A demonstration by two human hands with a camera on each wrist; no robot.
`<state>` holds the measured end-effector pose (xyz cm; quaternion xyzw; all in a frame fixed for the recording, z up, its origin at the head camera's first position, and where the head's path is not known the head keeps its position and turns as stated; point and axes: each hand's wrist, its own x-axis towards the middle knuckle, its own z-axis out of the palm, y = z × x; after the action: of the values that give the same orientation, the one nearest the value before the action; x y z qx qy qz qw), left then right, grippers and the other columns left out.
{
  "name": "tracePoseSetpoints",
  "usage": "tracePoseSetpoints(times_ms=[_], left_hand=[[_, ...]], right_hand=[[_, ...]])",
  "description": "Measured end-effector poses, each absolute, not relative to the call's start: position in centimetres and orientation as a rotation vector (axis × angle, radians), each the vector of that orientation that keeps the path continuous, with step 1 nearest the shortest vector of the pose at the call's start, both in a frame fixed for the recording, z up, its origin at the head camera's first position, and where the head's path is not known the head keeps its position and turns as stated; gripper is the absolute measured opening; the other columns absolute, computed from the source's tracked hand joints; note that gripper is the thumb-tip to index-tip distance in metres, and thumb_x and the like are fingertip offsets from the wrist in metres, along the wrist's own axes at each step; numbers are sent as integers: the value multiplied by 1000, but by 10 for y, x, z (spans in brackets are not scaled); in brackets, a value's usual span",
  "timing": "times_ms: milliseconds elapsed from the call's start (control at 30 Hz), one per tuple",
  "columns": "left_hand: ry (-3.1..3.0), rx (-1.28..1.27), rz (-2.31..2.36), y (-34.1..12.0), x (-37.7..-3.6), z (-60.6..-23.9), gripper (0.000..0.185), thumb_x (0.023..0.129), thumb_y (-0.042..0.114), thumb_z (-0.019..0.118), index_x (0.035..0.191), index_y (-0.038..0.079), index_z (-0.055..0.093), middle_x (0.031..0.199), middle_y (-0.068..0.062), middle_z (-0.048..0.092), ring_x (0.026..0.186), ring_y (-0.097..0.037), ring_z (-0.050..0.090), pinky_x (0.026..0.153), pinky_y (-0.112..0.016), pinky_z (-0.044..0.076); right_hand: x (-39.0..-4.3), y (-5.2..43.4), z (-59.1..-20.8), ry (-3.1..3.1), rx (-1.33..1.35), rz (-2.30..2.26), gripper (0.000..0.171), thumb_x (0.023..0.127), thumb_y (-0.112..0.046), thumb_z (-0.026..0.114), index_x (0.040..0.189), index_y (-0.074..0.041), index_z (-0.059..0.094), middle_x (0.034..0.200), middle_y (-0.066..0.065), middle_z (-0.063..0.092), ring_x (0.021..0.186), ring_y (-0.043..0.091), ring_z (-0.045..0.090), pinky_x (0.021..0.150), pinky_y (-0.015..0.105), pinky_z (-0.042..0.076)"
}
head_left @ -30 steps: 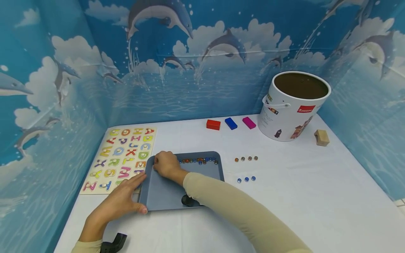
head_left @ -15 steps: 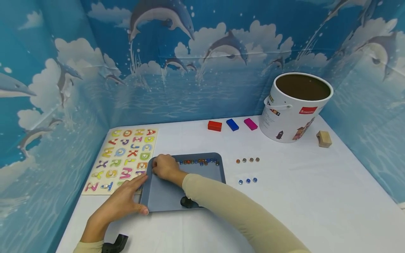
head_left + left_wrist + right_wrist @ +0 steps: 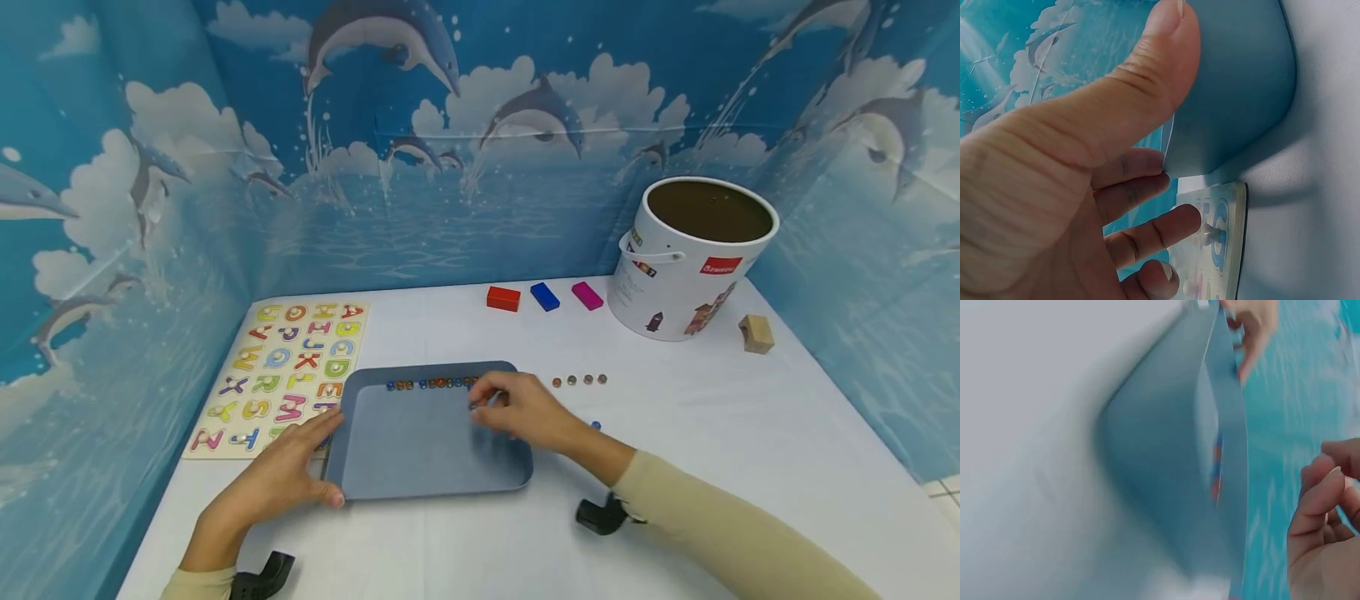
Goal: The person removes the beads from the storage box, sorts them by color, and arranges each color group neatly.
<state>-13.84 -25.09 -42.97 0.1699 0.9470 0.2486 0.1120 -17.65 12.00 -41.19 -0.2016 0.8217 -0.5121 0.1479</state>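
A blue-grey tray lies mid-table, with a row of small coloured beads along its far wall. My left hand grips the tray's near left corner. Its thumb lies over the tray rim and the fingers curl below. My right hand hovers over the tray's far right part and hides that end of the row. Its fingertips are curled together and seem to pinch a small dark bead. The right wrist view is blurred.
An alphabet puzzle board lies left of the tray. Brown beads and a blue bead sit on the white cloth to its right. At the back stand red, blue and magenta blocks, a white bucket and a wooden block.
My right hand has moved from the tray's far left corner to its far right part. More beads now show at the left of the row. My left hand has kept its grip.
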Motion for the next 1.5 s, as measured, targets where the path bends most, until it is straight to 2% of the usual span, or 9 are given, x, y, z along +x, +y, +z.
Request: tracePoseSetpoints(times_ms=[233, 333, 467, 567, 667, 833, 1033, 1500], left_hand=[[2771, 498, 732, -253, -141, -428, 117, 62, 51, 93, 153, -1, 41, 161, -21, 37, 146, -48, 34, 112, -68, 31], [2775, 500, 730, -254, -141, -428, 117, 62, 48, 93, 153, -2, 42, 160, -21, 38, 145, -49, 34, 112, -68, 31], [2770, 508, 739, -254, -139, -429, 117, 61, 48, 93, 152, -4, 42, 160, -23, 37, 144, -50, 35, 111, -69, 32], [2773, 519, 731, -254, -140, -429, 117, 61, 49, 93, 152, -4, 42, 160, -23, 38, 144, -50, 35, 111, -69, 32], [2777, 531, 710, -254, -141, -427, 117, 61, 50, 93, 151, -5, 42, 159, -23, 39, 144, -49, 36, 111, -68, 33], [2765, 511, 707, -252, -141, -427, 118, 61, 50, 93, 152, -5, 41, 160, -23, 37, 145, -49, 35, 112, -68, 32], [2755, 488, 720, -250, -139, -427, 119, 61, 49, 93, 153, -4, 41, 161, -22, 36, 145, -49, 34, 111, -68, 32], [2762, 497, 710, -247, -138, -425, 118, 61, 49, 93, 153, -4, 41, 160, -23, 37, 144, -51, 34, 110, -69, 33]], right_hand=[[-155, 243, -426, 2443, -161, -1556, 35, 94, -24, 75, 121, -4, 66, 101, 13, 67, 73, 27, 62, 58, 29, 52], [-150, 276, -435, 2467, -59, -1544, 36, 95, -23, 74, 121, 0, 65, 99, 17, 69, 74, 25, 64, 60, 30, 53], [-150, 300, -448, 2458, 21, -1516, 36, 94, -21, 74, 119, 3, 64, 94, 15, 71, 73, 21, 68, 59, 30, 55], [-152, 306, -457, 2451, 43, -1493, 34, 94, -20, 74, 117, 2, 64, 84, 14, 70, 69, 19, 66, 57, 30, 54], [-154, 302, -463, 2503, 25, -1418, 31, 94, -22, 74, 116, -1, 67, 82, 10, 64, 63, 16, 58, 53, 28, 50], [-158, 291, -468, 2652, -19, -1222, 19, 93, -20, 74, 108, -9, 73, 78, 4, 51, 69, 17, 49, 56, 26, 42], [-158, 286, -468, 2705, -42, -1139, 15, 93, -18, 73, 105, -10, 75, 74, 2, 50, 72, 19, 48, 58, 28, 39], [-153, 286, -465, 2691, -24, -1134, 19, 91, -17, 75, 108, -8, 72, 74, 2, 50, 70, 18, 48, 56, 27, 39]])
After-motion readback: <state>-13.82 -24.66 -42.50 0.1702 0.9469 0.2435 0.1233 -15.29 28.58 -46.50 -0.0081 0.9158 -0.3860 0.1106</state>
